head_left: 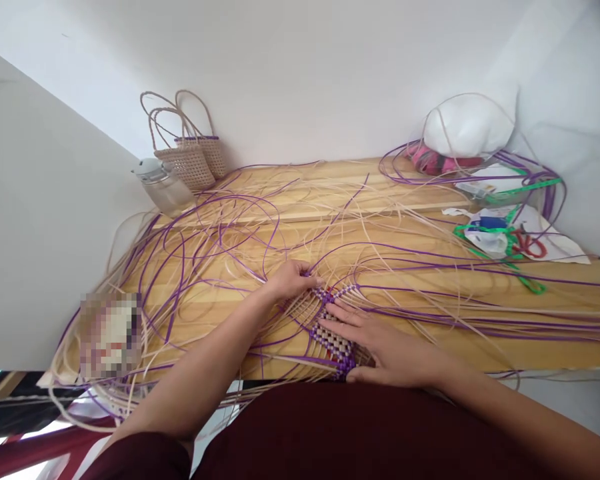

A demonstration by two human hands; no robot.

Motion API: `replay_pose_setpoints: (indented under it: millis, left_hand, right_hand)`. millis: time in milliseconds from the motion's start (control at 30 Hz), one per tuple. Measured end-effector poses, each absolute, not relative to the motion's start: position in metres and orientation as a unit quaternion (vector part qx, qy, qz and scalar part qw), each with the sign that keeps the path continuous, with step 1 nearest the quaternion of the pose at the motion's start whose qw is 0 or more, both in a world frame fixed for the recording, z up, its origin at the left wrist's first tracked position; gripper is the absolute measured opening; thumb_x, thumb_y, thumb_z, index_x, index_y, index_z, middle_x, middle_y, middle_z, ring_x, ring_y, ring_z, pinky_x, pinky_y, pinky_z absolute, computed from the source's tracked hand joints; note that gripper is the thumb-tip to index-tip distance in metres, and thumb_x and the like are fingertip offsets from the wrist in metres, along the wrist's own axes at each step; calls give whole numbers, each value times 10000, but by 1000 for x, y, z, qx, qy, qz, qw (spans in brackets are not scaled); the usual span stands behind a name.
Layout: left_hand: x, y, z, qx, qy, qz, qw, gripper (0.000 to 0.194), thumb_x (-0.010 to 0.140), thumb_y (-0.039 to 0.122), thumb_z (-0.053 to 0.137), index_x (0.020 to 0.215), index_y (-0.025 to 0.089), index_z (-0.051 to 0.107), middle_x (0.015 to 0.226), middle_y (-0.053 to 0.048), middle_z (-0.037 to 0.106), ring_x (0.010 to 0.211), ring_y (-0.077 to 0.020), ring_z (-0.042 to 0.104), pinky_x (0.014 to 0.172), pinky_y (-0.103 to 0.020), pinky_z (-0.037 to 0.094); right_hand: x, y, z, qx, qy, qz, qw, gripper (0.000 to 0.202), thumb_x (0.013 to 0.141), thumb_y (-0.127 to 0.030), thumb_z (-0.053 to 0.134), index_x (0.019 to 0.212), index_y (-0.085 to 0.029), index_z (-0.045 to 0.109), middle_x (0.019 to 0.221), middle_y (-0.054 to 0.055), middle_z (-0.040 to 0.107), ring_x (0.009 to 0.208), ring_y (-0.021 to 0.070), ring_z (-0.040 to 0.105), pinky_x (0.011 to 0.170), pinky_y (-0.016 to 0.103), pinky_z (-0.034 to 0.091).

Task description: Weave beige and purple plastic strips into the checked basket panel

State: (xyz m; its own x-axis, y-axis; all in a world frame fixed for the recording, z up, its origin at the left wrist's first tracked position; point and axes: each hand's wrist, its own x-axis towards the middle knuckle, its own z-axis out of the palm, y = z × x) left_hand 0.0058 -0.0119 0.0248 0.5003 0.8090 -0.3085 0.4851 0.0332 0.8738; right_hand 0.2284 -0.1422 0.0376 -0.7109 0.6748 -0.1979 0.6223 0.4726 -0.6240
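A small piece of weaving (333,339), in purple and natural cane-like strands, lies near the front edge of the table. Many long loose strands spread from it on both sides. My left hand (291,281) is at its upper left corner, thumb and fingers pinched on a purple strand (306,273). Laid over the right part of the weaving is my right hand (375,339), its fingers stretched out and pressing down on the pattern. My right palm and fingers hide some of that side.
Woven baskets (193,163) with tall handles stand against the wall at the back left, beside a clear container (163,187). Toward the right lie a white bag (470,127), green strands (523,190) and red-handled scissors (530,245). Loose strands cover much of the wooden table (485,353).
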Motion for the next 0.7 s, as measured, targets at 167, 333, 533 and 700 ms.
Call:
replay_pose_setpoints:
  millis: [167, 333, 533, 700]
  left_hand:
    - [4, -3, 26, 631, 425, 102, 641, 460, 690, 588, 730, 745, 140, 645, 628, -8, 645, 523, -114, 574, 523, -224, 448]
    - [5, 3, 23, 606, 376, 56, 698, 460, 682, 551, 767, 820, 121, 684, 712, -27, 662, 568, -106, 578, 555, -216, 460]
    - [0, 3, 26, 582, 341, 59, 736, 406, 785, 506, 712, 894, 116, 703, 816, -54, 679, 677, -115, 595, 649, -224, 480]
    - [-4, 3, 27, 548, 333, 63, 765, 417, 811, 518, 688, 904, 113, 718, 853, -93, 713, 738, -157, 652, 740, -275, 519]
  right_hand:
    - [238, -130, 33, -398, -778, 469, 124, 655, 881, -499, 623, 1481, -315, 438, 1580, 52, 338, 1460, 249, 316, 1211, 452, 251]
    - [238, -115, 27, -472, -554, 631, 267, 475, 923, -500, 552, 1252, -164, 620, 1226, 127, 671, 1080, 207, 658, 973, 392, 515]
    - [247, -111, 39, -614, -673, 352, 213, 429, 934, -432, 514, 1270, -180, 600, 868, 72, 696, 753, 192, 632, 747, 371, 518]
    - [259, -102, 34, -599, -766, 162, 165, 310, 926, -418, 528, 1074, -200, 692, 1010, 117, 668, 946, 258, 593, 862, 443, 474]
